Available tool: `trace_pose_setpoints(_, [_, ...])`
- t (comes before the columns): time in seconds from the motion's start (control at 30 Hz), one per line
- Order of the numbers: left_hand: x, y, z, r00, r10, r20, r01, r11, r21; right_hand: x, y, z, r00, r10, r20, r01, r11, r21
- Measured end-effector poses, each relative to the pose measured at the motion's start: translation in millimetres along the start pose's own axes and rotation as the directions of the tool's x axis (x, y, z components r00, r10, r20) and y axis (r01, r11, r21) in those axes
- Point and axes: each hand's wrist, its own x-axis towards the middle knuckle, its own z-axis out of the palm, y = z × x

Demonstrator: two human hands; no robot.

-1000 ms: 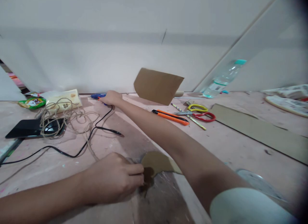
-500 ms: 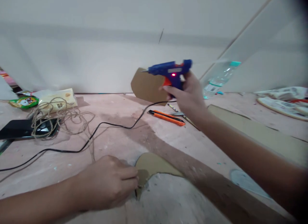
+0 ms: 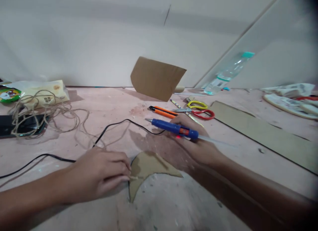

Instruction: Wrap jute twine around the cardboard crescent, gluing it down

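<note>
My right hand (image 3: 191, 141) is wrapped round a blue hot glue gun (image 3: 174, 127), which lies low over the surface with its nozzle toward the left. A clear glue stick (image 3: 218, 141) sticks out of its back. My left hand (image 3: 106, 174) is closed, its fingertips at the left edge of a curved, crescent-like cardboard piece (image 3: 149, 163) lying flat. From those fingertips a short end of twine (image 3: 137, 178) reaches onto the cardboard. The rest of the twine (image 3: 59, 120) lies in a loose tangle at the left and runs behind my left hand.
An orange cutter knife (image 3: 162, 112), scissors (image 3: 198, 110) and a patterned pencil (image 3: 176, 103) lie beyond my right hand. Cardboard (image 3: 156, 77) leans on the wall; a long strip (image 3: 260, 131) lies right. The black cord (image 3: 106, 130) crosses the surface. A bottle (image 3: 228, 73) leans in the corner.
My right hand has lowered the glue gun from in front of the leaning cardboard toward the surface, tipping it over. The scissors now show. My left hand stays at the curved cardboard, and the twine end is visible.
</note>
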Motion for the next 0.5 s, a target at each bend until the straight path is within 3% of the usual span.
trace_pose_setpoints(0.13, [0.9, -13.4, -5.2, 0.996, -0.088, -0.029, 0.087, 0.996, -0.034, 0.5, -7.6, 15.5, 0.988, -0.093, 0.121, 0.084, 0.994, 0.074])
trace_pose_setpoints(0.27, [2.2, -18.3, -4.3, 0.988, -0.13, -0.081, 0.13, 0.991, -0.005, -1.4, -4.5, 24.7, 0.984, -0.105, 0.142, 0.089, 0.989, 0.114])
trace_pose_setpoints(0.5, [6.7, 1.6, -0.3, 0.999, 0.035, -0.036, -0.032, 0.996, 0.082, -6.7, 1.3, 18.1, 0.983, -0.07, 0.171, 0.042, 0.985, 0.165])
